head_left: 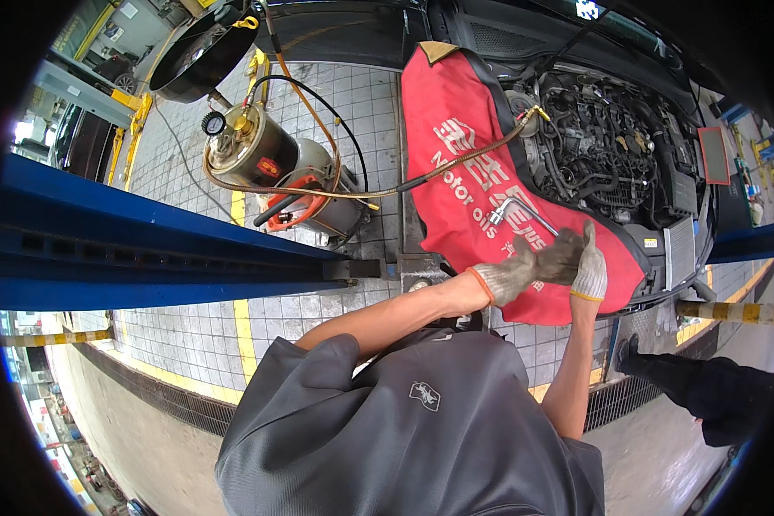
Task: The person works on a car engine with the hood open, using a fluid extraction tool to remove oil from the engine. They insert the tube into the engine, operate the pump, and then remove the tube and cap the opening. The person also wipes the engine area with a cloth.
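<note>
Both hands wear pale knitted work gloves with dirty, dark patches. My left hand (pixel 511 273) reaches in from the left, over the red fender cover (pixel 439 163). My right hand (pixel 589 268) meets it from below, a gloved digit stretched upward. Between them the gloved fingers overlap in a dark smear, so the left fingers cannot be made out. Just beyond the fingers is a chrome socket wrench (pixel 533 218), its socket end toward the left. Its near end reaches the gloves; whether it lies on the cover or touches a hand cannot be told.
An open engine bay (pixel 615 146) lies to the right, edged by the cover. A brown hose (pixel 378 191) crosses the cover from a metal fluid tank (pixel 249 142) with a gauge. A blue lift arm (pixel 163 241) extends from the left. Another person's dark-clothed leg (pixel 679 365) shows at right.
</note>
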